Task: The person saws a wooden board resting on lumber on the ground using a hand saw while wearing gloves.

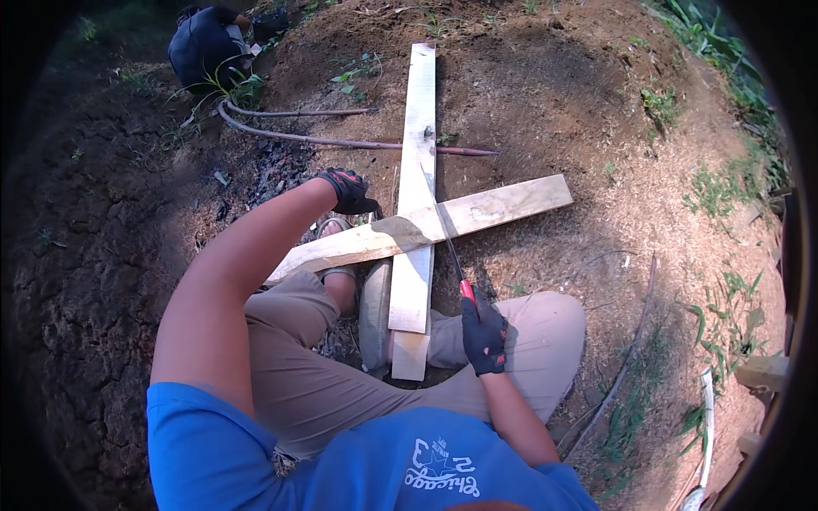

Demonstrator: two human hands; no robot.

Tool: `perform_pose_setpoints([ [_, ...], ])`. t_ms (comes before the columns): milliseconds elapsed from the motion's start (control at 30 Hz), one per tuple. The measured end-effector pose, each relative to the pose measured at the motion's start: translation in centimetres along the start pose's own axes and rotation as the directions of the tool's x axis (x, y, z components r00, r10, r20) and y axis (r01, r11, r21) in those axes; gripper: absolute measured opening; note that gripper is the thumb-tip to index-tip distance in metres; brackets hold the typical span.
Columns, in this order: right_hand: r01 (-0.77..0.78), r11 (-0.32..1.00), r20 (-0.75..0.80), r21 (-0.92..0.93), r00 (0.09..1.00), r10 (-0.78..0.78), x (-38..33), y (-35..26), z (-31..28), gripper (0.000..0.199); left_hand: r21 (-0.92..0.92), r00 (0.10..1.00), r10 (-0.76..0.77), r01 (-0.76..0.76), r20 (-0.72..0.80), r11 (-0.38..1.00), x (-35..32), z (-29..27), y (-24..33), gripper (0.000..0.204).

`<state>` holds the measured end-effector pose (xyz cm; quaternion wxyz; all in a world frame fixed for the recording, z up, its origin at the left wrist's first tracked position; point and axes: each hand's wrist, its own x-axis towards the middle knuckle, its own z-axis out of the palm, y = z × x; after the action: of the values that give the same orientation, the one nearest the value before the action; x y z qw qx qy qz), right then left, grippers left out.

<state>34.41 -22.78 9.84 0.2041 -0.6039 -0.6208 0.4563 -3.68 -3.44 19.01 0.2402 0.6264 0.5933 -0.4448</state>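
Observation:
A long, narrow, dark-bladed knife [453, 252] with a red handle is in my right hand [484, 332], its black-gloved fingers wrapped round the handle. The blade slants up and left across two crossed boards. One pale plank [417, 111] runs lengthwise away from me. The other plank [503, 207] lies across it, rising to the right. My left hand [348, 191], also in a black glove, is raised just beyond the crosswise plank's left part. Its fingers look loosely bent and apart, with nothing visible in them. A short board end [410, 356] shows under the lengthwise plank's near end.
My legs [341, 375] are folded around the boards' near end. Brown curved branches [307, 140] lie beyond, one passing under the lengthwise plank. At the far left a person in dark clothes [206, 47] crouches. Wood pieces [761, 373] stand at the right edge, on sawdust-strewn soil.

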Motion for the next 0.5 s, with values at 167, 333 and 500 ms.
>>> perform_pose_setpoints([
  [167, -0.147, 0.986, 0.053, 0.079, 0.988, 0.144, 0.2, -0.8, -1.1, 0.053, -0.287, 0.939, -0.076, -0.025, -0.335, 0.958, -10.3, 2.8, -7.6, 0.075],
  [333, -0.245, 0.962, 0.084, 0.118, 0.968, 0.236, -0.9, -6.4, -4.6, 0.053, -0.680, 0.868, -0.247, -0.132, -0.431, 0.721, -9.5, 17.2, -11.6, 0.068],
  [500, -0.152, 0.974, -0.056, 0.166, 0.985, 0.164, -2.3, -3.3, -7.2, 0.047, -0.536, 0.777, -0.268, -0.104, -0.569, 0.838, -3.2, 26.0, -8.6, 0.066],
])
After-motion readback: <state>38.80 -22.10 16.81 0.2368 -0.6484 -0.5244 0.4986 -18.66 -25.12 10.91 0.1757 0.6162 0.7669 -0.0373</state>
